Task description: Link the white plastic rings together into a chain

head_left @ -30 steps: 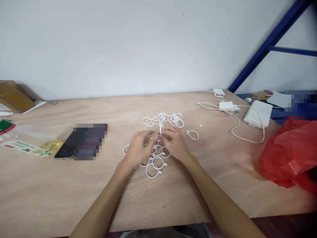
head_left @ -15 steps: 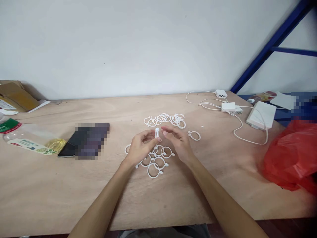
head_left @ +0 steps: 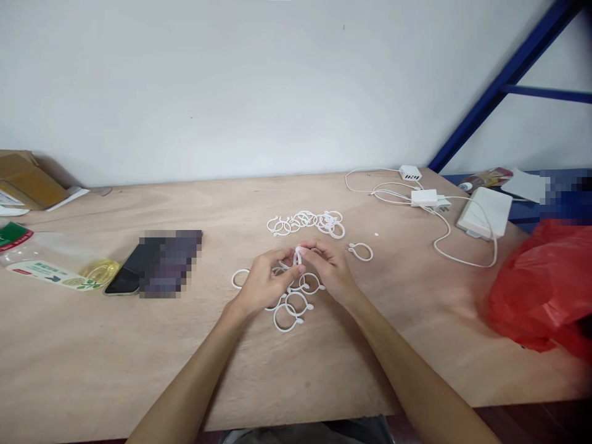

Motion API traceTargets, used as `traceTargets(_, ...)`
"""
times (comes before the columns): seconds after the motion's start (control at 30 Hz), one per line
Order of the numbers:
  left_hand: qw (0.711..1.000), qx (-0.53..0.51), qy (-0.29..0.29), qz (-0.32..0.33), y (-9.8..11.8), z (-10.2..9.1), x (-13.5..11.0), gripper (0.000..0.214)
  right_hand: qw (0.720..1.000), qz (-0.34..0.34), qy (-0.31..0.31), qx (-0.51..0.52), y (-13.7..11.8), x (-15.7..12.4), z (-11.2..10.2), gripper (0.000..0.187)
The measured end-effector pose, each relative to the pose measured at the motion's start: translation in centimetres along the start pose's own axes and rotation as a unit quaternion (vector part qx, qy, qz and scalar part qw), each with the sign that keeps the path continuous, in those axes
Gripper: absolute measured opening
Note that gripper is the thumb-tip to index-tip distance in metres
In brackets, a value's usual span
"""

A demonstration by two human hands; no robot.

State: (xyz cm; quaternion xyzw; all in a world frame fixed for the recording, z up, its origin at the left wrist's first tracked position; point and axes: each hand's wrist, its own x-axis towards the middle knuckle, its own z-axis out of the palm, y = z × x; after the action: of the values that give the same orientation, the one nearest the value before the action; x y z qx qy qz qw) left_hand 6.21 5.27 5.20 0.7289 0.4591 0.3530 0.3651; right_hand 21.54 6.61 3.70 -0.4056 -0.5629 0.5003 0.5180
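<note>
Between my two hands a white plastic curtain ring (head_left: 297, 255) is held up, seen nearly edge-on. My left hand (head_left: 264, 279) is closed, pinching the ring's lower part between thumb and fingers. The thumb and fingertips of my right hand (head_left: 332, 269) close on its knobbed top end; the fingers partly hide it. Below and around the hands lies a loose group of similar curtain rings (head_left: 285, 330), some overlapping. Farther back is a second cluster of rings (head_left: 337, 231). A single ring (head_left: 364, 259) lies to the right of my right hand.
On the left lie a clear bottle (head_left: 50, 271), a dark phone (head_left: 123, 274) and a cardboard box (head_left: 34, 182). White chargers (head_left: 424, 197) with looped cables, a white box (head_left: 484, 213) and a red plastic bag (head_left: 531, 290) are on the right. A wall (head_left: 259, 92) rises behind the wooden table (head_left: 296, 382).
My right fingers have closed in from just beside the ring onto its top end. The held ring has come slightly lower and tilted. The view has shifted a little.
</note>
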Motion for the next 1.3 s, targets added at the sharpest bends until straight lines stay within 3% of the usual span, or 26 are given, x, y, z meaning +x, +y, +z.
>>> traceTargets(0.4, 1.000, 0.005, -0.001, 0.004, 0.0, 0.3, -0.2, 0.017, 0.998, -0.028, 0.033, -0.048, 0.1, -0.4, 0.3, 0.016)
traceTargets(0.67, 1.000, 0.015, -0.001, -0.014, 0.3, 0.0, 0.0, 0.022, 0.999, -0.015, 0.028, -0.023, 0.5, -0.2, 0.5, 0.014)
traceTargets(0.77, 0.995, 0.089, 0.036, -0.038, -0.2, -0.1, 0.0, 0.024, 0.990, -0.037, 0.083, -0.105, 0.9, 0.5, -0.5, 0.017)
traceTargets(0.83, 0.985, 0.150, 0.069, -0.048, -0.7, 0.0, 0.0, 0.029, 0.964, -0.064, 0.147, -0.211, 1.3, 1.0, -1.7, 0.020)
traceTargets(0.9, 0.976, 0.194, 0.080, -0.049, -1.3, 0.0, 0.0, 0.034, 0.916, -0.081, 0.193, -0.341, 1.8, 1.4, -2.9, 0.024)
traceTargets(1.0, 0.971, 0.228, 0.058, -0.046, -1.7, 0.1, 0.1, 0.036, 0.836, -0.045, 0.201, -0.508, 2.5, 1.6, -4.3, 0.032)
traceTargets(1.07, 0.969, 0.240, 0.047, -0.046, -1.8, 0.2, 0.1, 0.038, 0.800, -0.004, 0.186, -0.570, 2.9, 1.6, -4.6, 0.036)
traceTargets(1.17, 0.967, 0.247, 0.038, -0.047, -1.9, 0.2, 0.1, 0.043, 0.776, 0.019, 0.169, -0.607, 3.3, 1.5, -4.6, 0.034)
traceTargets(1.3, 0.968, 0.248, 0.022, -0.045, -2.1, 0.1, 0.0, 0.038, 0.776, 0.010, 0.174, -0.606, 3.0, 1.5, -4.5, 0.021)
